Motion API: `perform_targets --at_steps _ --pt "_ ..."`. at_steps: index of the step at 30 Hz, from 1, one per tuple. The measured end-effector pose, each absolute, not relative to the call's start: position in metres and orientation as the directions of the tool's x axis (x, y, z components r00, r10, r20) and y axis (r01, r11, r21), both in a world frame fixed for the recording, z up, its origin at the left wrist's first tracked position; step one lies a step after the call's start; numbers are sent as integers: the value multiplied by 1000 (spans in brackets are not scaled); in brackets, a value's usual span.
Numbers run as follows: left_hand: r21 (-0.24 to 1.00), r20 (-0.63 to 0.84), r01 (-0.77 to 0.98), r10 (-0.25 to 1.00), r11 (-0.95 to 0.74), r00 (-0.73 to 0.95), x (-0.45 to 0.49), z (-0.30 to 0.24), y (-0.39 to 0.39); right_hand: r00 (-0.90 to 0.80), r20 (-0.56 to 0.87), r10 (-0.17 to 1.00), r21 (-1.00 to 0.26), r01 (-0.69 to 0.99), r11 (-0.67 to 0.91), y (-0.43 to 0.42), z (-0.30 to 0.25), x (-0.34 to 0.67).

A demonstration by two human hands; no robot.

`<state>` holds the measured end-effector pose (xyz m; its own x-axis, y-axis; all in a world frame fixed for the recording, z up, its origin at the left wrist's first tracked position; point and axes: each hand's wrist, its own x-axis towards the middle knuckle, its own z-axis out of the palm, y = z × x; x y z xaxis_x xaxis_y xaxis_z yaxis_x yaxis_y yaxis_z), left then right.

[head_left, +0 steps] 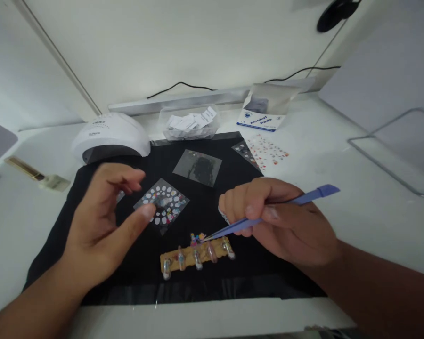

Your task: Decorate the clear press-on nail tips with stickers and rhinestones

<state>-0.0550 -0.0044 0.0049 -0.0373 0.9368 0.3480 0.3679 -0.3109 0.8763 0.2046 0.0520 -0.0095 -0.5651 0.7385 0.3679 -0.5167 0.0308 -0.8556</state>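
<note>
My right hand (275,221) is closed around blue tweezers (268,214), whose tips carry a small colourful sticker (197,238) just above a wooden strip (194,256) holding several false nails. My left hand (104,221) hovers over the black mat (219,278), fingers loosely curled and apart, holding nothing. Its thumb points at a clear sheet of nail stickers (162,203) lying on the mat.
A white nail lamp (109,136) stands at the back left. Behind the mat are a clear box of wipes (191,123), an alcohol pads box (261,120), another sticker sheet (266,153) and a dark sticker packet (198,167). A brush (38,176) lies left.
</note>
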Motion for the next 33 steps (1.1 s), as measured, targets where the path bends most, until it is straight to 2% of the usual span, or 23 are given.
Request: perform_targets --at_steps 2,5,11,16,21,26,33 --pt "879 289 343 942 -332 171 -47 11 -15 -573 364 734 -859 -511 27 52 -9 204" --pt "934 158 264 940 -242 303 -36 15 -23 -575 332 748 -871 -491 8 50 -8 203" --pt "984 -59 180 958 7 282 -27 13 -23 -591 256 765 -895 -445 -44 47 -8 199" --pt "970 -174 215 938 112 298 -27 13 -24 -613 226 757 -913 -403 -54 48 -6 197" --pt "961 -259 172 921 216 292 -25 17 -25 -620 172 765 -931 -356 -79 49 -4 198" --pt "937 -336 13 892 348 303 -26 14 -27 -606 172 776 -927 -366 -80 50 -2 199" --pt "885 -338 -215 888 412 310 -28 9 -27 -591 169 789 -919 -384 -91 49 -2 198"
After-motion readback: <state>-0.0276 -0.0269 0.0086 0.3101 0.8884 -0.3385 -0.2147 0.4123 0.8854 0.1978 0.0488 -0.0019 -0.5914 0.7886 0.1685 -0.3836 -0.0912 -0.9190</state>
